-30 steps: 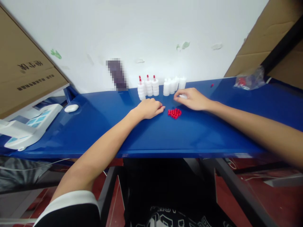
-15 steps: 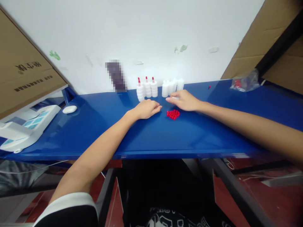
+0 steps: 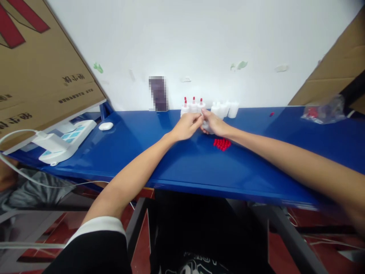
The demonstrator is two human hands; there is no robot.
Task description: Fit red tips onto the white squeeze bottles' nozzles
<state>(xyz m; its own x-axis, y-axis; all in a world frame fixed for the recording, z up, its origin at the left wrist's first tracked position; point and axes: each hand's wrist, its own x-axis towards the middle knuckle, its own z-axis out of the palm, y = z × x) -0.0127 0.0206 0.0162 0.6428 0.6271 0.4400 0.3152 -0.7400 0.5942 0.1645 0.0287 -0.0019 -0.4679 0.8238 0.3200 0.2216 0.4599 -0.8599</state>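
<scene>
My right hand [image 3: 213, 122] is wrapped round a small white plastic bottle [image 3: 210, 129], mostly hidden by the fingers. Pressed up against it is my left hand [image 3: 187, 125], its fingers closed at the bottle's upper end. Whatever those fingers pinch is out of sight. A little pile of small red caps [image 3: 222, 144] lies on the blue table just in front of the right hand. Behind the hands stand several white squeeze bottles with red-tipped nozzles [image 3: 194, 106]. To their right is a group of white bottles with no red tips [image 3: 225, 109].
A white power strip [image 3: 68, 140] with a plugged-in charger and a white oval case [image 3: 106, 126] lie at left. A blurred dark rectangle [image 3: 159, 93] is at the wall. A clear bag with red pieces [image 3: 323, 111] and a lone red cap [image 3: 272, 114] lie at right.
My two hands were apart and have come together at the white bottle in the right hand. The camera view has turned a little left.
</scene>
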